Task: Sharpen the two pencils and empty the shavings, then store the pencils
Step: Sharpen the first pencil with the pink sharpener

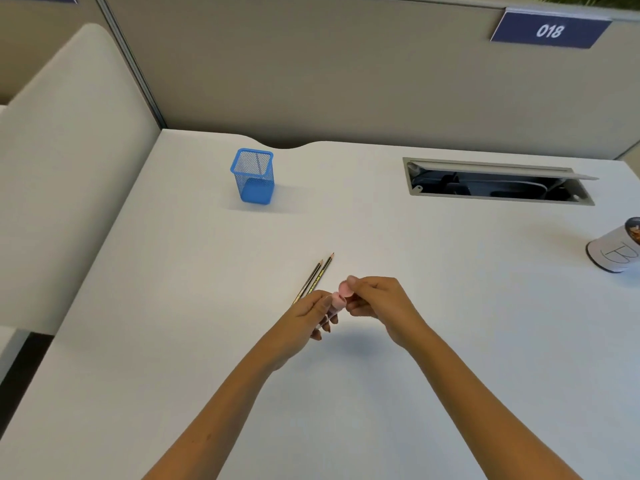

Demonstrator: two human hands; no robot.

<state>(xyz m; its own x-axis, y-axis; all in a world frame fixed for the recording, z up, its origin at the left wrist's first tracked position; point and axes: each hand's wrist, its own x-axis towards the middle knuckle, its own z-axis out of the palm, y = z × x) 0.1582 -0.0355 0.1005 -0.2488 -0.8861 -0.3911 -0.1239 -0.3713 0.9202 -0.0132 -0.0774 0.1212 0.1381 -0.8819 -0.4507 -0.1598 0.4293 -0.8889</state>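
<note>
Two dark pencils (317, 277) lie side by side on the white desk (194, 306), tips pointing up and to the right, their lower ends hidden behind my left hand. My left hand (311, 315) grips the body of a small pink sharpener (337, 301). My right hand (375, 304) pinches the sharpener's round pink cap (345, 289) at its top. Both hands meet just right of the pencils. A blue mesh pencil cup (254, 176) stands upright at the back left, with nothing visible inside it.
A white cylindrical container (616, 249) stands at the right edge. An open cable slot (498, 183) is sunk into the desk at the back right. Grey partition walls close off the back and left.
</note>
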